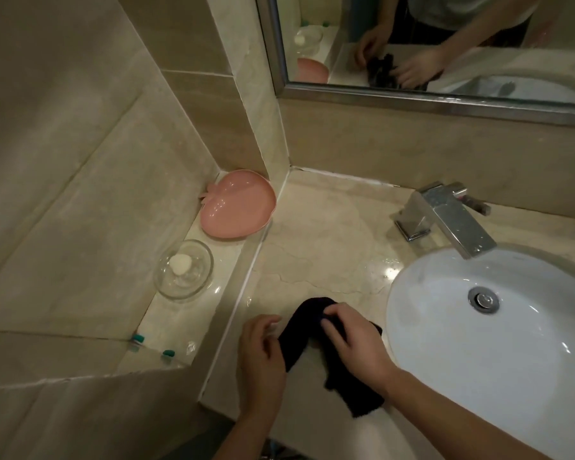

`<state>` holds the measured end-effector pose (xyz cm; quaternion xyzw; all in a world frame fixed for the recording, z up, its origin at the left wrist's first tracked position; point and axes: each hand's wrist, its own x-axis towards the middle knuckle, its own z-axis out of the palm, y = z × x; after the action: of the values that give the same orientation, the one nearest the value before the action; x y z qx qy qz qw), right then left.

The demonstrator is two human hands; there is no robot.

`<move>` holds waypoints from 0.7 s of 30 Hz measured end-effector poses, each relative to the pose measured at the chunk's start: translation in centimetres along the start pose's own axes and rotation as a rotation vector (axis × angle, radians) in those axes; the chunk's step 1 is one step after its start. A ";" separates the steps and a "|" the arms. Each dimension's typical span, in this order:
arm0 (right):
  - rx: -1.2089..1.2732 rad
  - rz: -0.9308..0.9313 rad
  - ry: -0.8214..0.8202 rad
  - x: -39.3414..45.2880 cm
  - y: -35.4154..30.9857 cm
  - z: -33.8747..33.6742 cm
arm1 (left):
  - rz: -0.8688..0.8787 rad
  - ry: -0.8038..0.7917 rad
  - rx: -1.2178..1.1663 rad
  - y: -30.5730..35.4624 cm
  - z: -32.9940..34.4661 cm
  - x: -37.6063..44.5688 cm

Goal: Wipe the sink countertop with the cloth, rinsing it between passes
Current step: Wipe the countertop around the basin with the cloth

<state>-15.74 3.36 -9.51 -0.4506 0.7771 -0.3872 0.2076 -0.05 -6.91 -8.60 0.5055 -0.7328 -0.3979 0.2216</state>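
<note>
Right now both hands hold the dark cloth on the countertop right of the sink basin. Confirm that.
Not quite. In the head view the left hand and right hand hold the dark cloth on the countertop left of the sink basin.

On the side ledge (166,327) we note a pink dish (238,207) in the far corner, a glass dish (184,269) holding a white lump (180,263) nearer us, and two teal-capped bottles (153,346). A framed mirror (312,44) hangs above.
</note>
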 end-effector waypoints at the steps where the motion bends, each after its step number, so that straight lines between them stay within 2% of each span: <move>1: 0.212 0.158 0.041 0.3 -0.9 -0.1 | 0.018 -0.012 0.022 -0.2 0.2 0.1; 2: 0.352 0.260 0.090 0.7 -1.7 -0.3 | 0.044 -0.023 0.035 -0.5 0.5 0.3; 3: 0.335 0.281 0.131 0.9 -2.1 -0.5 | 0.074 -0.033 0.059 -0.6 0.9 0.5; 7: -0.319 0.139 0.188 0.5 0.5 0.5 | 0.147 -0.015 0.220 -1.3 2.6 1.0; 10: -0.592 -0.037 0.123 -0.4 2.8 2.6 | 0.191 0.027 0.301 -1.9 3.4 0.9; 14: -0.627 -0.159 0.133 2.2 3.9 2.9 | 0.198 0.110 0.328 -2.8 4.2 1.1; 17: -0.609 -0.108 0.150 7.5 4.1 1.7 | 0.230 0.222 0.308 -3.4 5.0 1.6; 21: -0.597 0.043 0.301 16.7 6.3 -0.9 | 0.264 0.284 0.358 -4.3 5.7 2.1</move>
<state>-28.20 -8.78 -13.46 -0.4129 0.8875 -0.2004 -0.0424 -2.58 -7.52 -15.56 0.4875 -0.8127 -0.1544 0.2792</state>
